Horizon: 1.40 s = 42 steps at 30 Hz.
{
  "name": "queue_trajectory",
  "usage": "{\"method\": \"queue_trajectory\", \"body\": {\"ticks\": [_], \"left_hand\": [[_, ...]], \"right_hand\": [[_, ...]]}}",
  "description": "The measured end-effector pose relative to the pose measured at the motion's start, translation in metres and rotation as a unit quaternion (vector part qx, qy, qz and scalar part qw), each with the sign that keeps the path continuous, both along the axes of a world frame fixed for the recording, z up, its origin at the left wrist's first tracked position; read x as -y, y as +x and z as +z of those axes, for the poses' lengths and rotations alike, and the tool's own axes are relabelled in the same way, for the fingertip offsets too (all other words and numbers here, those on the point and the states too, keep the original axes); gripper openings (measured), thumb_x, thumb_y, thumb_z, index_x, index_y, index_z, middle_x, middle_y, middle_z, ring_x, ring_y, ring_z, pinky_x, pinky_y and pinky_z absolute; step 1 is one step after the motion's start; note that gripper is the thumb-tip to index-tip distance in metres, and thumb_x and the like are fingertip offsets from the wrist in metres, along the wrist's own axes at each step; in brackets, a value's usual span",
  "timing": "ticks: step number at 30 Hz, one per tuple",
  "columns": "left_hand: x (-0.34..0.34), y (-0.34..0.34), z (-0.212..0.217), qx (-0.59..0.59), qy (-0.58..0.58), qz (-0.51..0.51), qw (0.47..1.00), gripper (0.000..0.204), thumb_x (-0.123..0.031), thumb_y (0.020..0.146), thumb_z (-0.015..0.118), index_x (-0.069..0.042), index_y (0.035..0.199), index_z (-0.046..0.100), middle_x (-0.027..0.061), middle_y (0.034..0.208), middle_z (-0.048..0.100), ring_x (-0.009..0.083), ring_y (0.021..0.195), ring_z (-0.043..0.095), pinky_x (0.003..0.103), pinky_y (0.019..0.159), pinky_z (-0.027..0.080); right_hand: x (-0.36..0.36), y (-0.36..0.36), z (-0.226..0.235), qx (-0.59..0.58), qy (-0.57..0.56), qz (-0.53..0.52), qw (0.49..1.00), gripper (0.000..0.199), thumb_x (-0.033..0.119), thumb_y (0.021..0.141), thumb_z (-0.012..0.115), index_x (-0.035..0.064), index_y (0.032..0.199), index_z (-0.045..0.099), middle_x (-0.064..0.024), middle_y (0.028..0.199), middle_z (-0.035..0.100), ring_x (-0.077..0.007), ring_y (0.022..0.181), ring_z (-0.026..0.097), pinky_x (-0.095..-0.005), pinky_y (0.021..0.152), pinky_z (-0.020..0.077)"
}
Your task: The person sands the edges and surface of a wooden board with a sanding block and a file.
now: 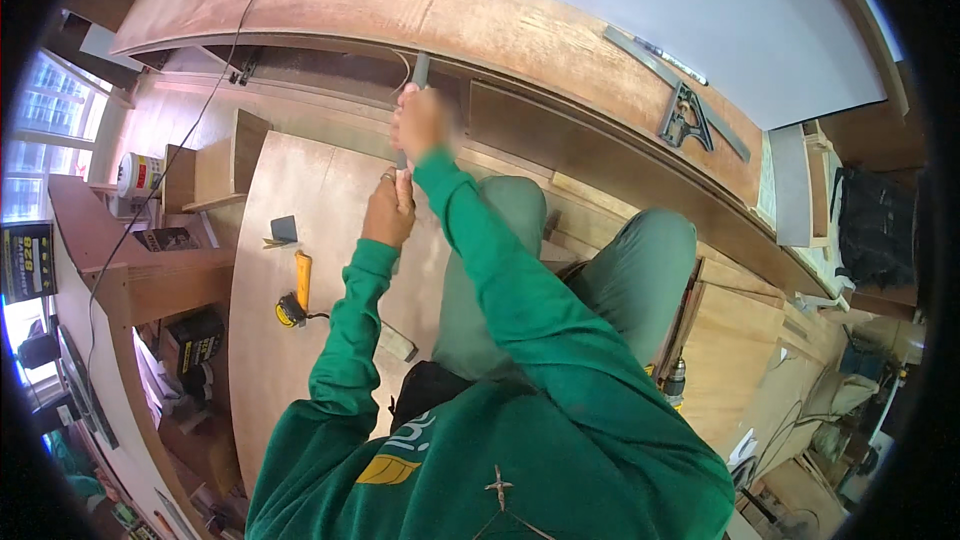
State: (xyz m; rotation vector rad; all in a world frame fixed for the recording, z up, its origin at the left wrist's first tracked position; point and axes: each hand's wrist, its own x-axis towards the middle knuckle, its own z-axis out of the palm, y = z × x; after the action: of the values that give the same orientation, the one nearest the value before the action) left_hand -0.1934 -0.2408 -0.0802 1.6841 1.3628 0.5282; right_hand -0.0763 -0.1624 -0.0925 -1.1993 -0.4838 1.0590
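Strip (421, 70), grey and narrow, at 11 o'clock from centre of view: held in both hands, upper end at the front edge of the cabinet (540, 45). Contact with that edge not determinable. Right hand (420, 125), at 11 o'clock: fingers curled and pressed together around the strip, partly blurred. Left hand (388, 212), between 9 and 10 o'clock, just below the right: fingers folded, thumb laid upward, pinching the lower end. Exact fingertip contact not discernible.

Containers examined. Cabinet, spanning 10 to 3 o'clock: recess (320, 70) open along the front between 10 and 11 o'clock, dark inside, black fitting (243, 70) visible at its left. On top, toward 2 o'clock: square (686, 120), with marker (682, 66) near it. Wooden box (247, 152), between 9 and 10 o'clock: open-sided, contents not discernible. Bucket (138, 175), white, beyond the box: interior hidden. Dark carton (195, 340), between 8 and 9 o'clock: interior hidden. Bag (875, 230), black, at 3 o'clock: contents hidden.

Board (300, 175), pale, toward 9 o'clock: bearing dark plate (284, 229), tape measure (288, 312) and wood block (397, 342). Drill (677, 380), at 4 o'clock, beside the right knee.
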Motion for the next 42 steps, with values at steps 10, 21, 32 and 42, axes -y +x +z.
{"method": "queue_trajectory", "body": {"ticks": [10, 21, 32, 42], "left_hand": [[0.018, -0.007, -0.007, 0.014, 0.074, -0.018, 0.997, 0.035, -0.030, 0.108, 0.042, 0.000, 0.100, 0.056, 0.0296, 0.082, 0.064, 0.0514, 0.077, 0.062, 0.055, 0.066, 0.048], [0.032, 0.005, -0.017, 0.036, 0.079, -0.036, 0.996, 0.031, -0.030, 0.107, 0.045, 0.000, 0.105, 0.055, 0.0327, 0.085, 0.063, 0.0550, 0.082, 0.060, 0.059, 0.066, 0.046], [0.025, 0.007, -0.028, -0.021, 0.132, -0.097, 0.986, 0.037, -0.027, 0.106, 0.046, 0.007, 0.117, 0.054, 0.0370, 0.088, 0.063, 0.0569, 0.081, 0.061, 0.061, 0.067, 0.047], [0.030, 0.023, -0.014, -0.011, 0.143, -0.101, 0.985, 0.034, -0.032, 0.106, 0.046, 0.001, 0.105, 0.056, 0.0331, 0.083, 0.064, 0.0536, 0.077, 0.062, 0.060, 0.066, 0.048]], "right_hand": [[0.032, -0.001, 0.043, -0.122, -0.006, 0.017, 0.992, 0.031, 0.040, 0.108, 0.044, 0.0126, 0.093, 0.044, 0.0043, 0.062, 0.038, -0.0071, 0.046, 0.035, -0.0259, 0.039, 0.0296], [0.056, 0.009, 0.042, -0.117, -0.032, 0.028, 0.992, 0.030, 0.040, 0.108, 0.045, 0.0134, 0.094, 0.044, 0.0046, 0.063, 0.037, -0.0061, 0.047, 0.034, -0.0251, 0.041, 0.0287], [0.060, 0.020, 0.037, -0.122, 0.016, -0.028, 0.992, 0.031, 0.040, 0.109, 0.041, 0.0135, 0.093, 0.043, 0.0036, 0.063, 0.036, -0.0067, 0.046, 0.033, -0.0253, 0.041, 0.0284], [0.059, 0.040, 0.039, -0.122, 0.040, -0.049, 0.991, 0.030, 0.039, 0.108, 0.043, 0.0126, 0.093, 0.044, 0.0023, 0.064, 0.039, -0.0080, 0.048, 0.035, -0.0264, 0.043, 0.0326]]}}
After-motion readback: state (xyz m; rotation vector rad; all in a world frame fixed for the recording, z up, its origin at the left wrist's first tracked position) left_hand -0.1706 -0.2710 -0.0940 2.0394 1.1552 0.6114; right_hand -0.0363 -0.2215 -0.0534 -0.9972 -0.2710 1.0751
